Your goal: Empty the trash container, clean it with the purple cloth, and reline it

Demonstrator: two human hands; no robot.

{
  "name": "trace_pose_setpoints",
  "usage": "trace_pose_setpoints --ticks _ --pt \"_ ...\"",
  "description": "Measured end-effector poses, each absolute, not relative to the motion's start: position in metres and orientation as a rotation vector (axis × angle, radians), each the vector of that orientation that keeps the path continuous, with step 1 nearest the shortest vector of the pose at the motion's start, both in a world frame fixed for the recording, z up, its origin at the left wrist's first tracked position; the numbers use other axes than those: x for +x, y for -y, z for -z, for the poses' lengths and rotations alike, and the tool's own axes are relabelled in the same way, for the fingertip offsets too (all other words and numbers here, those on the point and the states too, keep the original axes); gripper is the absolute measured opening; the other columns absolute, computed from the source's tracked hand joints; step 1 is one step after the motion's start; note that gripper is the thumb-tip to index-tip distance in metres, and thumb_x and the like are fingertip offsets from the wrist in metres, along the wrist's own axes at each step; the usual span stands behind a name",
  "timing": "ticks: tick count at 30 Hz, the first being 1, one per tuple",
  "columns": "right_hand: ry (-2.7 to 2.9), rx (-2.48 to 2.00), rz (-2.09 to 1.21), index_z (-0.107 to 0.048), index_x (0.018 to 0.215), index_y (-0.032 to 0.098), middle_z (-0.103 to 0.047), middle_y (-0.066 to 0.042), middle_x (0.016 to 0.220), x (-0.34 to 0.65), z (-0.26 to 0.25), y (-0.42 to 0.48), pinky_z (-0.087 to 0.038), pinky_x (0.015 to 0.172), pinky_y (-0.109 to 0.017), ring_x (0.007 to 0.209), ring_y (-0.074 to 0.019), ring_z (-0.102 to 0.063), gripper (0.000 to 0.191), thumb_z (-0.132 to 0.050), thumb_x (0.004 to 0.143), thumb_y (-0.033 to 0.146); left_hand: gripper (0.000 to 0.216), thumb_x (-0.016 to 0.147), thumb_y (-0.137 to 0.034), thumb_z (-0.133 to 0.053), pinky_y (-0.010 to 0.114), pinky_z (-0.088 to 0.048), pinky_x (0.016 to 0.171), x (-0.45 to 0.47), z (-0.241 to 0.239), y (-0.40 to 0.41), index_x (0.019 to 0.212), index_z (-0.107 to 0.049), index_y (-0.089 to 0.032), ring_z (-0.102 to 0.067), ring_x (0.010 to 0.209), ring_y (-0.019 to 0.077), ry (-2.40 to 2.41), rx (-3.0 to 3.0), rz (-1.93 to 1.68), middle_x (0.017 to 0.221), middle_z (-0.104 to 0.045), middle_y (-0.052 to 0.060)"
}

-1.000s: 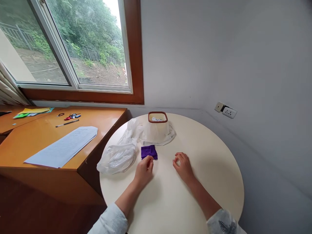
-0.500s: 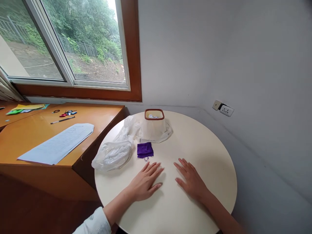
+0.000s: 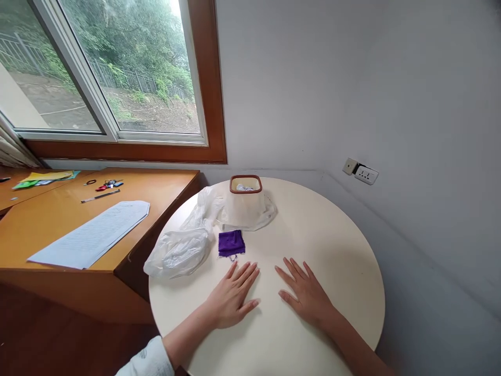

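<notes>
On round table (image 3: 332, 245) | left hand (image 3: 230, 295), right hand (image 3: 309, 295) flat; grips spread, holding nothing | purple cloth (image 3: 231, 243) just beyond; no legible writing

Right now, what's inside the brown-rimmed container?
The brown-rimmed container shows something white and crumpled at its mouth; below that, its cloudy walls hide the contents. It sits on a clear plastic bag.

The single head camera looks forward and down from close above the round cream table (image 3: 332, 235), facing the grey wall corner (image 3: 321, 104).
</notes>
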State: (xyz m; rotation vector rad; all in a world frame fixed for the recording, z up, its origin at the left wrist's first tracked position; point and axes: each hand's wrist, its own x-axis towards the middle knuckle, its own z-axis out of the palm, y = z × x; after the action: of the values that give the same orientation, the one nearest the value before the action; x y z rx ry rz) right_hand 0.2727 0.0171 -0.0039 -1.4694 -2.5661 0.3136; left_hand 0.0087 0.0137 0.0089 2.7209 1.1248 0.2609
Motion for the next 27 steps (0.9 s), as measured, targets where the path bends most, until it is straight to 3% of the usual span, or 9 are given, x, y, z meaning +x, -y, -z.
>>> trace_pose_setpoints --ticks 15,21,27 --pt "2.577 -1.514 -0.409 -0.018 0.141 0.037 -0.014 0.001 0.151 0.272 -0.004 -0.016 -0.005 0.112 -0.048 0.139 -0.0212 -0.009 0.054 -0.024 0.091 0.054 0.065 0.091 -0.05 -0.031 0.048 -0.009 0.112 0.012 -0.014 -0.013 0.144 -0.003 -0.025 -0.019 0.137 0.0262 -1.158 2.732 -0.215 0.149 -0.019 0.005" --pt "2.588 -1.542 -0.453 -0.014 0.142 0.039 -0.01 0.003 0.152 0.271 -0.005 -0.016 -0.002 0.112 -0.046 0.139 -0.0201 -0.007 0.055 -0.02 0.09 0.057 0.064 0.092 -0.05 -0.026 0.052 -0.007 0.112 0.012 -0.019 -0.012 0.144 0.002 -0.027 -0.014 0.139 0.026 -1.157 2.661 -0.134 0.151 -0.012 0.004" --pt "2.581 -1.543 -0.45 -0.014 0.141 0.041 -0.01 0.005 0.151 0.27 -0.004 -0.016 -0.003 0.112 -0.046 0.139 -0.0204 -0.008 0.055 -0.02 0.09 0.058 0.06 0.092 -0.048 -0.026 0.055 -0.01 0.111 0.013 -0.024 -0.01 0.144 -0.005 -0.027 -0.016 0.138 0.027 -1.158 2.613 -0.158 0.15 -0.017 0.004"
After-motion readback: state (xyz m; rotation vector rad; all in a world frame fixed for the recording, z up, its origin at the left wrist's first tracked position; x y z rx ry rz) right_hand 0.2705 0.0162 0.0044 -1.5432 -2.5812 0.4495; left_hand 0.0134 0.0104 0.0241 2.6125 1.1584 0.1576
